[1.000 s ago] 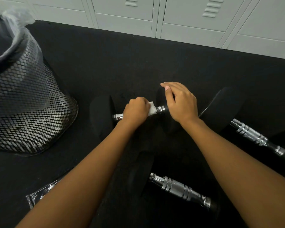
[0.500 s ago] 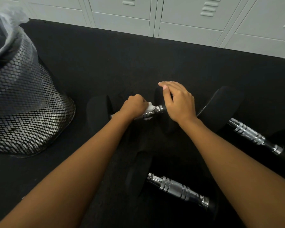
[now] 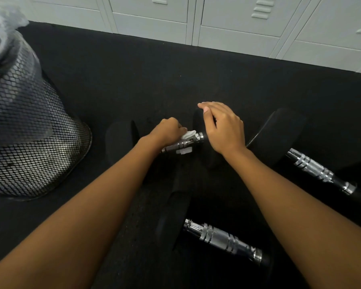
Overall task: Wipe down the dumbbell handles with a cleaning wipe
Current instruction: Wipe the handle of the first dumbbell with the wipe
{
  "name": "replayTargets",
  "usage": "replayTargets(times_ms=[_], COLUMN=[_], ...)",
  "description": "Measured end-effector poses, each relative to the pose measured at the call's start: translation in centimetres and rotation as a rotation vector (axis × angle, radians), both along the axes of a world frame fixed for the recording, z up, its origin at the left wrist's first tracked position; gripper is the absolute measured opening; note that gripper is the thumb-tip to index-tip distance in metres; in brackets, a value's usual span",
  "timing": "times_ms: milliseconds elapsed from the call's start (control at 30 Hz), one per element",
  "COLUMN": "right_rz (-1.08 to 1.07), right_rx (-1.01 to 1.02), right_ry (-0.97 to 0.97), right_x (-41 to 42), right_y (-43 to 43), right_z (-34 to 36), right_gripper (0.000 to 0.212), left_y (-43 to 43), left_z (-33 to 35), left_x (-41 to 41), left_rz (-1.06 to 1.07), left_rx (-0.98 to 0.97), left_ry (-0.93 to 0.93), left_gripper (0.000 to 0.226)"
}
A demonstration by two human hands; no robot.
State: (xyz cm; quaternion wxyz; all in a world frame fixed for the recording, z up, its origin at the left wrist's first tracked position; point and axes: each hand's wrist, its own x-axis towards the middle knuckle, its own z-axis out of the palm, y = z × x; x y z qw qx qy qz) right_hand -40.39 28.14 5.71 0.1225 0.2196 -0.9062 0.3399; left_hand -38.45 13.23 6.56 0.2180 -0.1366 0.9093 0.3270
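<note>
Nearest the camera lies a chrome-handled dumbbell [image 3: 223, 238]. Beyond it, the left hand [image 3: 168, 130] is fisted around a white cleaning wipe [image 3: 187, 135] wrapped on the far dumbbell's handle [image 3: 188, 141]. The right hand [image 3: 223, 128] lies loosely open over that dumbbell's right black head [image 3: 200, 122], gripping nothing. Left of that dumbbell stands a mesh bin [image 3: 29, 142].

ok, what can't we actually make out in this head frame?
- Head view: how much of the far dumbbell's handle is wiped; the left hand and white wipe cover part of it.
- Head view: the weight under the right hand is black on black floor; its edges vanish.
- Head view: contents of the mesh bin, cut off by the left edge.
- Head view: the right dumbbell's far end fades into dark.
</note>
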Motion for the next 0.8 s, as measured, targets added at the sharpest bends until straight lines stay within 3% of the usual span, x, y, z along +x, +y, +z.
replayTargets(times_ms=[300, 567, 800], right_rz=[-0.002, -0.002, 0.0], right_rx=[-0.002, -0.013, -0.001], right_ry=[0.015, 0.008, 0.005], right_x=[0.0, 0.0, 0.1], right_y=[0.1, 0.2, 0.1], right_z=[0.0, 0.0, 0.1], right_gripper=[0.034, 0.034, 0.035], left_y=[1.6, 1.5, 2.7], left_z=[-0.5, -0.2, -0.7], left_x=[-0.4, -0.7, 1.0], left_rz=[-0.097, -0.034, -0.088], left_rx=[-0.001, -0.022, -0.11], left_ry=[0.075, 0.006, 0.178], left_gripper=[0.039, 0.039, 0.03])
